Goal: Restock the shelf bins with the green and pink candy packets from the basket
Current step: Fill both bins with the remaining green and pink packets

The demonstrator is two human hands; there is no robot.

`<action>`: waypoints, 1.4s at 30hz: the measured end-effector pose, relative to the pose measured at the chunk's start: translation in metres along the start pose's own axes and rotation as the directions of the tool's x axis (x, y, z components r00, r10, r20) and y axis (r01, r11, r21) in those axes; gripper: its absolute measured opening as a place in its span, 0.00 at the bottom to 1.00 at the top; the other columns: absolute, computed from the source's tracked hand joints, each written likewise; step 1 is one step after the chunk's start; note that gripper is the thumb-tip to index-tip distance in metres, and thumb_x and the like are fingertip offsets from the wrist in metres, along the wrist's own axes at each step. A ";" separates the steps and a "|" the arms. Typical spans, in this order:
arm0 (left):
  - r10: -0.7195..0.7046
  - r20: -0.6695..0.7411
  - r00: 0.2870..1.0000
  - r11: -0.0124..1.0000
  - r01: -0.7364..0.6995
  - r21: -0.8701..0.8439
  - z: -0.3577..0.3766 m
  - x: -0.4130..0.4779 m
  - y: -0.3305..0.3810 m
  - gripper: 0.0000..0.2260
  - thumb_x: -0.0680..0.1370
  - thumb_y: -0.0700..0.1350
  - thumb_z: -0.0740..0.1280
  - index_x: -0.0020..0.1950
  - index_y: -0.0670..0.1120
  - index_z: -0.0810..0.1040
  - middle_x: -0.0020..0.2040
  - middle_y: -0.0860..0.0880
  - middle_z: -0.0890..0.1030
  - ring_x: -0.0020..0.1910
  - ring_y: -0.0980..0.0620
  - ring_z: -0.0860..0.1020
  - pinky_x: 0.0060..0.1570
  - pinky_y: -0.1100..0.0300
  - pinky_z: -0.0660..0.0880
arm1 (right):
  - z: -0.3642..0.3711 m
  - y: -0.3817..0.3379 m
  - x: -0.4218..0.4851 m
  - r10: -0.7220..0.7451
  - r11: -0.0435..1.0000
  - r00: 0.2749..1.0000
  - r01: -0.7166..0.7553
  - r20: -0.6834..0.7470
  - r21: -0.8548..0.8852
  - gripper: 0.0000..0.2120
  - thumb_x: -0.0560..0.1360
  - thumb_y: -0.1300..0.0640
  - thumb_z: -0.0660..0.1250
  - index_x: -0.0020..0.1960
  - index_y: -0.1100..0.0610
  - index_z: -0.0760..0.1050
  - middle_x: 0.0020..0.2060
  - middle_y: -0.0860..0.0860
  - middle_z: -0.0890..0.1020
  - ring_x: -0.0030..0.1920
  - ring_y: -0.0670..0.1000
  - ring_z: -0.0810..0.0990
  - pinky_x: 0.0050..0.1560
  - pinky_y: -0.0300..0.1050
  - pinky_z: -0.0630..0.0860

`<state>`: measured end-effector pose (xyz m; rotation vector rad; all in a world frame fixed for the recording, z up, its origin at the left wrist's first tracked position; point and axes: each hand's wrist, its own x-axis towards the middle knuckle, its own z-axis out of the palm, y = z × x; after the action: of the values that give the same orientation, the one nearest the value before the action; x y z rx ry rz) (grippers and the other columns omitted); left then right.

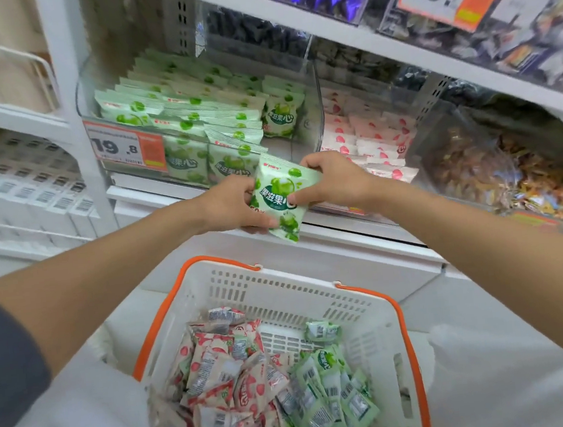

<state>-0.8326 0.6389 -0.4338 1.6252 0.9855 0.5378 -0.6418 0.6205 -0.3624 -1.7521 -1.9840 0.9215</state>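
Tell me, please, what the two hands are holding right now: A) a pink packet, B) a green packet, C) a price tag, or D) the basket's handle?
B: the left hand and the right hand each pinch a side of one green packet, held in front of the shelf.

two hands [234, 205] [337, 180], one basket [301, 292], one held packet [280, 192].
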 end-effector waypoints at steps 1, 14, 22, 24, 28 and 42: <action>0.025 -0.026 0.999 0.998 -0.023 0.063 0.000 0.002 0.000 0.15 0.70 0.36 0.76 0.54 0.39 0.79 0.42 0.49 0.84 0.41 0.50 0.83 0.40 0.61 0.80 | -0.005 -0.005 0.000 -0.007 0.997 0.999 0.011 0.049 -0.081 0.12 0.67 0.60 0.79 0.46 0.57 0.77 0.38 0.49 0.83 0.31 0.40 0.77 0.30 0.33 0.72; 0.440 -0.613 0.656 0.754 0.100 0.649 -0.072 0.047 0.058 0.11 0.78 0.43 0.63 0.60 0.51 0.74 0.54 0.51 0.80 0.52 0.45 0.79 0.50 0.48 0.76 | -0.074 -0.044 0.062 -0.238 0.915 0.935 0.125 -0.262 -0.384 0.10 0.70 0.60 0.74 0.46 0.64 0.78 0.44 0.59 0.83 0.42 0.54 0.81 0.43 0.49 0.77; 0.027 -0.224 0.974 0.425 0.192 0.885 -0.113 0.145 0.032 0.29 0.81 0.65 0.46 0.80 0.54 0.53 0.80 0.50 0.54 0.79 0.48 0.53 0.75 0.45 0.51 | -0.064 -0.042 0.163 -0.108 0.687 0.985 -0.022 -0.133 -0.726 0.21 0.77 0.63 0.64 0.69 0.62 0.67 0.62 0.60 0.75 0.56 0.57 0.77 0.47 0.42 0.72; 0.078 -0.231 0.970 0.414 0.179 0.893 -0.115 0.147 0.026 0.31 0.80 0.66 0.45 0.80 0.54 0.52 0.80 0.51 0.54 0.78 0.48 0.53 0.74 0.45 0.51 | -0.061 -0.043 0.179 -0.033 0.637 0.994 -0.056 -0.100 -0.769 0.26 0.78 0.62 0.65 0.74 0.60 0.62 0.66 0.59 0.72 0.61 0.57 0.75 0.56 0.47 0.75; 0.190 -0.248 0.950 0.387 0.160 0.908 -0.113 0.148 0.020 0.31 0.79 0.67 0.45 0.79 0.53 0.55 0.79 0.50 0.58 0.77 0.48 0.58 0.73 0.45 0.57 | -0.053 -0.038 0.201 0.014 0.576 0.999 -0.043 -0.043 -0.816 0.29 0.75 0.58 0.70 0.73 0.59 0.64 0.64 0.57 0.74 0.61 0.57 0.76 0.58 0.47 0.75; 0.215 -0.246 0.945 0.379 0.152 0.913 -0.113 0.147 0.017 0.31 0.80 0.66 0.44 0.79 0.53 0.55 0.79 0.51 0.57 0.77 0.49 0.57 0.73 0.45 0.56 | -0.037 -0.015 0.225 0.054 0.533 0.986 -0.161 -0.156 -0.831 0.09 0.73 0.59 0.69 0.51 0.57 0.72 0.43 0.53 0.75 0.41 0.53 0.76 0.38 0.42 0.70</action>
<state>-0.8338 0.8229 -0.4060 2.6393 1.7133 0.2424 -0.6710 0.8469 -0.3626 -2.3326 -2.4611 -0.2585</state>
